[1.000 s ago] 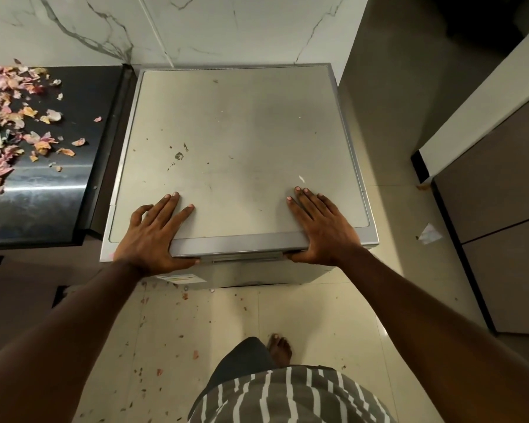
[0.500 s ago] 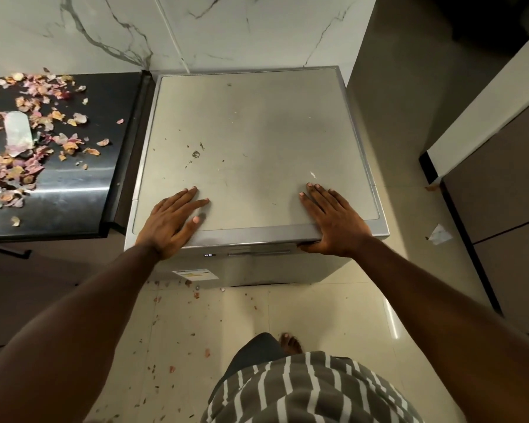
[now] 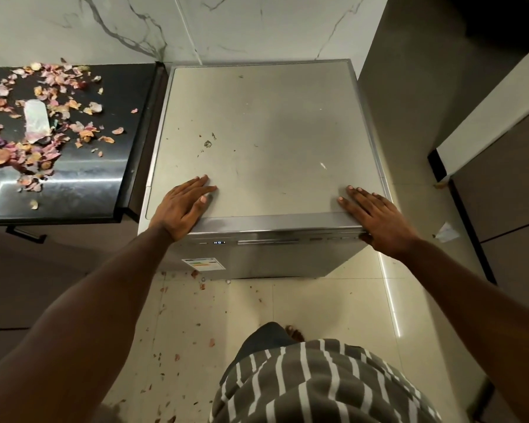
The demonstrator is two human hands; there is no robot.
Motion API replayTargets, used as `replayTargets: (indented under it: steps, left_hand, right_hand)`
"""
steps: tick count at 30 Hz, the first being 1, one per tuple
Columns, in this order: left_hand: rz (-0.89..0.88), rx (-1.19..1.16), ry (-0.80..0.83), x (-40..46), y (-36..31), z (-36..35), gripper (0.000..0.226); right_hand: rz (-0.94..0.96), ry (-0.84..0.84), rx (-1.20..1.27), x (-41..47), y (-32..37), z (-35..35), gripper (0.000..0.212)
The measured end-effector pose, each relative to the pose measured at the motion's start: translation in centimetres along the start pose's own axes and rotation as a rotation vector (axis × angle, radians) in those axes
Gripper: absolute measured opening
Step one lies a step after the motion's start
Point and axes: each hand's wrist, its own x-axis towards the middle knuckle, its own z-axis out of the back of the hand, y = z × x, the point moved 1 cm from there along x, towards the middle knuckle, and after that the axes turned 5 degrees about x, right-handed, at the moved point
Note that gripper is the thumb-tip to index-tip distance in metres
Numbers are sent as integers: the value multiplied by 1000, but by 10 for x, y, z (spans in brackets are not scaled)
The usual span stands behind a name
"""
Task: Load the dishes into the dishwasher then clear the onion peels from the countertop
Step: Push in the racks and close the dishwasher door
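A silver dishwasher (image 3: 266, 126) stands against the marble wall, its door closed and a small display lit on the front strip. My left hand (image 3: 182, 209) lies flat on the front left of its top, fingers straight. My right hand (image 3: 376, 219) rests flat on the front right corner, thumb over the front edge. Pink and orange onion peels (image 3: 46, 117) lie scattered over the black countertop (image 3: 83, 184) to the left of the machine. No dishes are in view.
A pale flat wrapper (image 3: 36, 120) lies among the peels. Peel scraps (image 3: 202, 285) dot the tiled floor in front of the dishwasher. Dark cabinets (image 3: 507, 184) stand to the right, with a scrap of white paper (image 3: 446, 232) on the floor beside them.
Both hands stay flat on the dishwasher top. The view has pulled back and shifted left, so the lit front strip and more of the countertop now show.
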Motion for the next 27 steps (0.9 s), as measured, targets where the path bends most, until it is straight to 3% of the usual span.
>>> replayTargets:
  steps: [15, 17, 20, 22, 27]
  left_hand:
    - [-49, 6, -25, 1, 1, -1, 65]
    - [-96, 104, 40, -1, 0, 0, 77]
    - [-193, 306, 264, -2, 2, 5, 123]
    - [-223, 397, 382, -2, 8, 10, 143]
    - [-182, 445, 324, -19, 10, -3, 143]
  right_hand:
    - [-48, -24, 4, -1, 11, 4, 128]
    - [-52, -29, 23, -2, 12, 7, 128]
    - [-68, -21, 51, -2, 15, 13, 130]
    - [-80, -26, 61, -2, 16, 14, 132]
    - [-104, 14, 52, -1, 18, 16, 139]
